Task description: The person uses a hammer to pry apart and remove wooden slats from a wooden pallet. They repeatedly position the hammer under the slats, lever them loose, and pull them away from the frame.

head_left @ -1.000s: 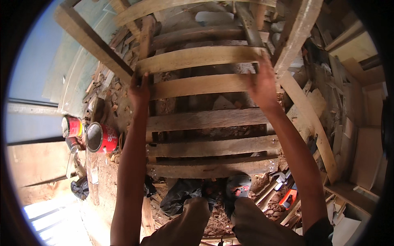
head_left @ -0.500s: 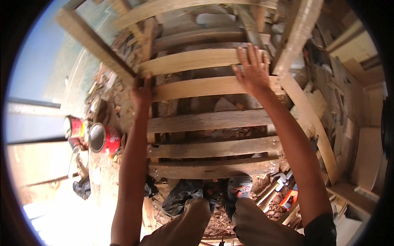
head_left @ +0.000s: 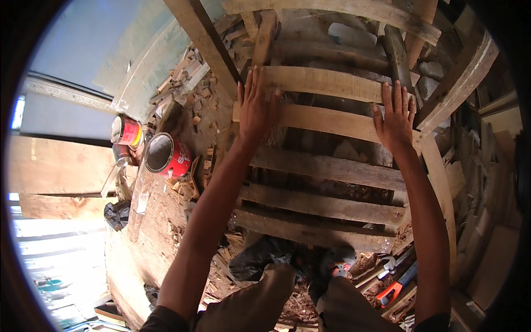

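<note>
A wooden frame of flat cross slats [head_left: 326, 169] lies in front of me. My left hand [head_left: 255, 108] rests flat, fingers spread, on the left end of a pale slat [head_left: 326, 120]. At that slat's right end my right hand [head_left: 395, 117] also lies flat with fingers apart, next to the slanted side rail [head_left: 442, 182]. Neither hand grips anything. My knees show at the lower edge.
Two red paint cans [head_left: 168, 156] [head_left: 126, 130] stand on the littered floor at left, among wood scraps. A long beam [head_left: 207, 41] slants up the left. An orange-handled tool [head_left: 394, 291] lies low right. Stacked boards [head_left: 492, 166] fill the right side.
My view has swung right, so the frame sits more to the right. My left hand has moved up onto the pale slat and flattened out. The right hand still rests at the slat's right end.
</note>
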Demonstrator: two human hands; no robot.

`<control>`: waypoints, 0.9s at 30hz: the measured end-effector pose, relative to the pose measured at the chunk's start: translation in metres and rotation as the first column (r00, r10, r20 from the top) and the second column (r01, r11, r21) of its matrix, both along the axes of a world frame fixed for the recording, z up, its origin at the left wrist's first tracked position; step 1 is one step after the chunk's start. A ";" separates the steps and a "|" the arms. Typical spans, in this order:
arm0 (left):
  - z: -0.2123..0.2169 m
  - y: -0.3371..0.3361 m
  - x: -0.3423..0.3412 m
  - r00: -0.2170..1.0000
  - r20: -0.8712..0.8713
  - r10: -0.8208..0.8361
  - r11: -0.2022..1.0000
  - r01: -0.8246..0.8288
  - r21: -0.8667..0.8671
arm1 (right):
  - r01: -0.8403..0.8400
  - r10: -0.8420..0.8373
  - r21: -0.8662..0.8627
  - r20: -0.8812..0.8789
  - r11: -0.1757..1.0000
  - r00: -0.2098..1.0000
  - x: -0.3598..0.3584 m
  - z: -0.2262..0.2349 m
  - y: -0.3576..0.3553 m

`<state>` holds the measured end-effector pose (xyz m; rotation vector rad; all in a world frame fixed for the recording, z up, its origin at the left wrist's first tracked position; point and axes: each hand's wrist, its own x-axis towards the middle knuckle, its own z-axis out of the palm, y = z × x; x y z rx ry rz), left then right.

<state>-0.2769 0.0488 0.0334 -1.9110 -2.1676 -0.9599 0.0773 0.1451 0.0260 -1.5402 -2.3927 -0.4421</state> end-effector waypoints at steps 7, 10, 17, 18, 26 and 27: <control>-0.011 0.005 -0.002 0.982 -0.187 0.022 0.988 -0.050 -0.147 | 0.013 -0.014 -0.048 -0.024 0.999 1.000 -0.005 0.002 -0.003; -0.011 0.005 -0.002 0.977 -0.211 0.022 0.988 -0.054 -0.145 | 0.000 -0.001 -0.033 -0.034 0.999 0.999 -0.003 0.001 -0.002; -0.007 0.011 0.002 0.984 -0.180 0.009 0.987 -0.038 -0.158 | -0.028 0.027 -0.005 -0.093 1.000 0.995 0.000 0.002 -0.002; -0.004 0.007 0.007 0.987 -0.155 0.028 0.975 -0.061 -0.213 | -0.060 0.062 0.019 -0.125 0.998 0.990 0.004 -0.001 -0.002; 0.013 -0.063 0.073 0.986 -0.040 -0.163 0.986 0.164 0.021 | -0.188 0.150 -0.024 -0.507 0.982 0.849 0.014 0.017 -0.100; 0.012 -0.095 0.085 0.986 0.024 -0.163 0.987 0.163 0.006 | -0.224 0.173 -0.030 -0.540 0.974 0.824 0.011 0.016 -0.121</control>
